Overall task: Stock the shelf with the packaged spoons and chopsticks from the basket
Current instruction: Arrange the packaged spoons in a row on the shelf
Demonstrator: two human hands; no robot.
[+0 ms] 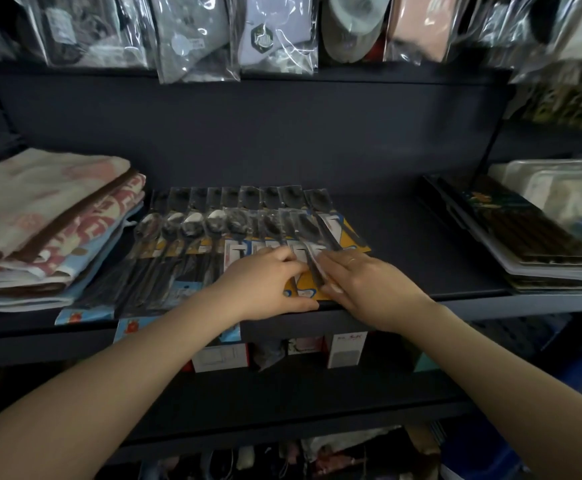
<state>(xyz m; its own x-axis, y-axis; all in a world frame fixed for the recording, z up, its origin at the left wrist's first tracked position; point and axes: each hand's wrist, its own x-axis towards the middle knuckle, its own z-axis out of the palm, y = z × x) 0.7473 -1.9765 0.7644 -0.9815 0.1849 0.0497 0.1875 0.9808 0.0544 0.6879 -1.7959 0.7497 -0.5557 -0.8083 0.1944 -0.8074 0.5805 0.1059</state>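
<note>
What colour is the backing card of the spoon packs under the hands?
Yellow-orange backing card, with blue and white parts; it shows best in the head view.

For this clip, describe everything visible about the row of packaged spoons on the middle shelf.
The packaged spoons lie flat on the dark shelf in an overlapping row, bowls toward the back, handles toward the front edge. Each sits in a clear, glossy plastic sleeve with a printed card, yellow and blue on the right, light blue on the left. Some bowls look shiny metal, others dark. Folded towels lie beside the row's left end. The left hand and right hand both rest on the rightmost packs.
</note>
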